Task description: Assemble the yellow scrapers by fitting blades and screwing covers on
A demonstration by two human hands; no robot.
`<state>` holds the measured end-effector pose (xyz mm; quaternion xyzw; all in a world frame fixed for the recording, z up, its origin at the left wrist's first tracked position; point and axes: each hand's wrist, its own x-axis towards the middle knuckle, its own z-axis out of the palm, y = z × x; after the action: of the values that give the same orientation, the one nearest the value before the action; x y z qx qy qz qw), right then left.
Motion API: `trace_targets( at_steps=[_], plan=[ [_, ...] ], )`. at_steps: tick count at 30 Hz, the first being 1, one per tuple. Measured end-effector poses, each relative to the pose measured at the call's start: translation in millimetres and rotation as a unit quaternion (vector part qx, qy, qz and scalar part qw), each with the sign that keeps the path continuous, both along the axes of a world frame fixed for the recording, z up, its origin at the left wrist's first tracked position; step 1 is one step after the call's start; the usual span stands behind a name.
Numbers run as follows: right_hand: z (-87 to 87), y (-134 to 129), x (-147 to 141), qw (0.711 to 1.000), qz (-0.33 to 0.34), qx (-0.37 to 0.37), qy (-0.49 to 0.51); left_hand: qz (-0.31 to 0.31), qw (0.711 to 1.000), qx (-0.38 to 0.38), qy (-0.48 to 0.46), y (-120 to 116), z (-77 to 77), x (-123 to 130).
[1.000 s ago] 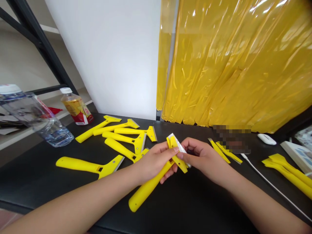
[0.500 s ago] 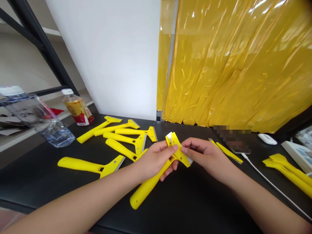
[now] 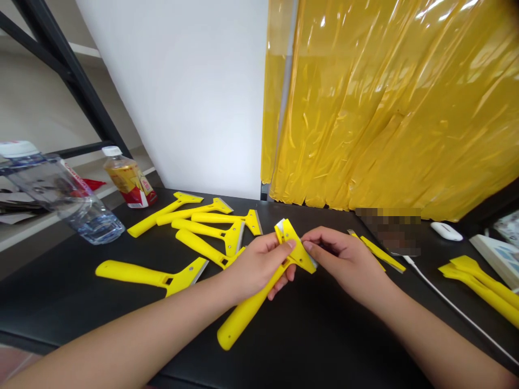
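My left hand is closed round the neck of a yellow scraper, its thumb lying flat on the scraper's head. The handle slants down toward me. A metal blade pokes out past the upper left end of the head. At the head's far edge, my right hand pinches with thumb and forefinger where the blade runs; the exact contact is partly hidden. Several more yellow scrapers with metal blades lie to the left, one partly behind my left forearm.
Thin yellow strips with metal edges lie right of my hands, near a phone on a white cable. Yellow handles, a white earbud case, a clear bottle and a drink bottle stand or lie around the black tabletop.
The right fingertips have shifted slightly up and left along the scraper's edge. Less blade shows at the head's lower right end. My left hand keeps its hold.
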<state>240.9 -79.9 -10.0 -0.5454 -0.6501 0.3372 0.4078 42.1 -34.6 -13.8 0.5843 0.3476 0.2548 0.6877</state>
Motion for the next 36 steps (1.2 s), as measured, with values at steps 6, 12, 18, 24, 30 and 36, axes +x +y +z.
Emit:
trace_targets(
  at_steps=[6, 12, 18, 24, 30, 36],
  plan=[
    [-0.3, -0.9, -2.1, 1.000, 0.017, -0.015, 0.006, -0.011, 1.000, 0.004, -0.010, 0.6, -0.6, -1.0],
    [-2.5, -0.3, -3.7, 0.998, 0.017, -0.041, 0.036, -0.027, 1.000, 0.013, 0.006, -1.6, 0.9, -2.4],
    [0.5, -0.1, -2.9, 0.999, 0.019, -0.031, 0.022, -0.027, 1.000, -0.002, -0.015, 0.2, -0.9, -2.8],
    [-2.1, 3.2, 0.2, 0.997, 0.027, -0.044, 0.054, -0.024, 0.999, 0.000, -0.028, 0.8, -0.7, -3.0],
    [-4.3, 4.4, 0.8, 0.997, 0.034, -0.043, 0.056, -0.028, 1.000, 0.015, 0.000, 2.0, -3.7, -1.9],
    [1.9, 4.2, 1.1, 0.998, 0.038, -0.044, 0.032, -0.020, 1.000, -0.006, 0.004, 3.8, -5.1, -2.5]
  ],
)
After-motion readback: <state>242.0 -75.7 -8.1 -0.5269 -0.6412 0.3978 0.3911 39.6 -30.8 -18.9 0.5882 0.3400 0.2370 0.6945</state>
